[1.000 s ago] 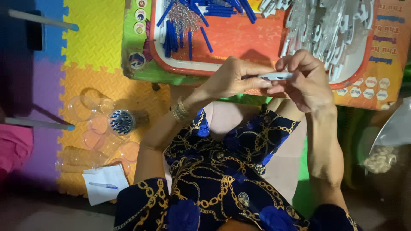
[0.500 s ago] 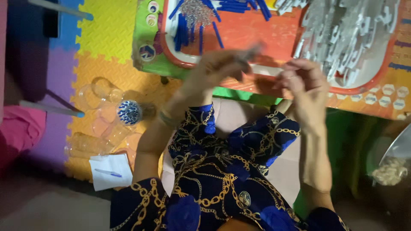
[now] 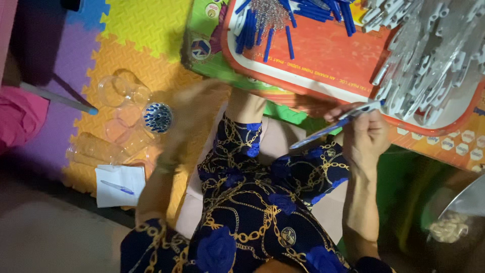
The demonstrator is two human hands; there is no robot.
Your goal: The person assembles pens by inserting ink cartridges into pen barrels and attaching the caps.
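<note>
Head cam: right hand (image 3: 371,139) grips pen (image 3: 336,124), left hand (image 3: 194,121) blurred.

There is one view only, from a camera on the person's head, looking steeply down and close over the lap in the dark blue dress with gold chain print (image 3: 252,212). It takes in the orange rectangular tray (image 3: 328,55) ahead and the coloured foam puzzle-mat floor (image 3: 146,30) to the left.

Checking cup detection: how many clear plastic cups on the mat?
About 4, overlapping so some may be hidden: one upright cup, one holding blue pens, one between them, one lying sideways.
</note>
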